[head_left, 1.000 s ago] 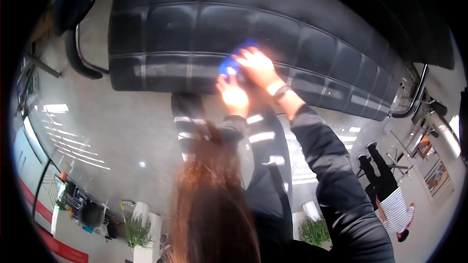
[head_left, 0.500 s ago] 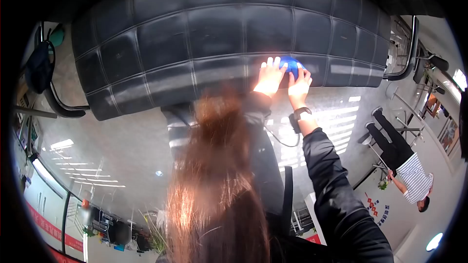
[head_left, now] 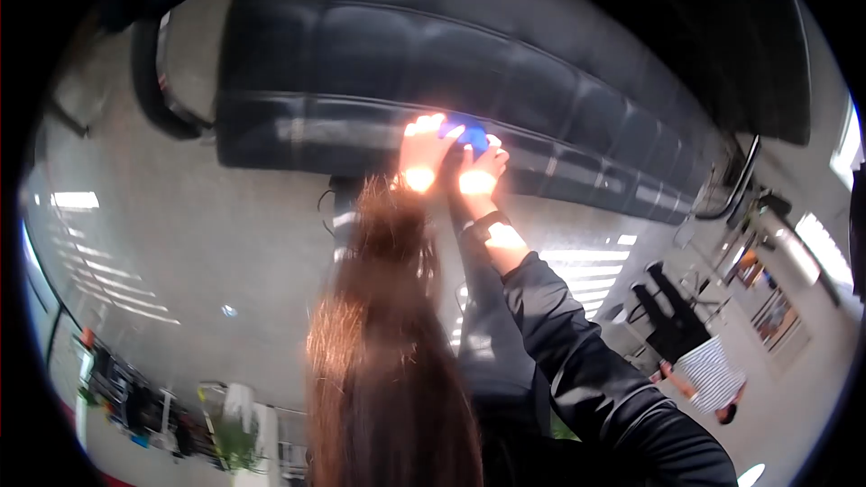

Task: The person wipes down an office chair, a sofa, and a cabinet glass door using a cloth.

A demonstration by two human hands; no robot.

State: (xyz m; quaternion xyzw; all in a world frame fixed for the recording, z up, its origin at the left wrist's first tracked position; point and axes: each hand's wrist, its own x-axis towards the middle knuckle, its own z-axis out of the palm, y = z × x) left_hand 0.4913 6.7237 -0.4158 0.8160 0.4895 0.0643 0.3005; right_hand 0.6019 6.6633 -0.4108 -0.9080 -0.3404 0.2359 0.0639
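A small blue object (head_left: 470,134), its kind blurred, lies on the near edge of a black padded leather bench (head_left: 379,52). My left hand (head_left: 424,155) is beside it on the left, fingers stretched out along the bench edge and thumb reaching to the blue object. From the right, my right hand (head_left: 482,168) has its fingers and thumb bent onto the same object. Bright glare washes out parts of both hands. A dark band is around my right wrist, below a black sleeve (head_left: 577,329).
Long brown hair (head_left: 379,334) hangs across the lower middle and hides part of my left arm. Curved black metal legs (head_left: 153,81) support the bench. A person in a striped top (head_left: 710,374) is off to the right. Shiny grey floor (head_left: 216,243) surrounds the bench.
The whole view has turned and shifted, so the bench now slants down to the right. My hands and the blue object appear further left, still together at the bench edge.
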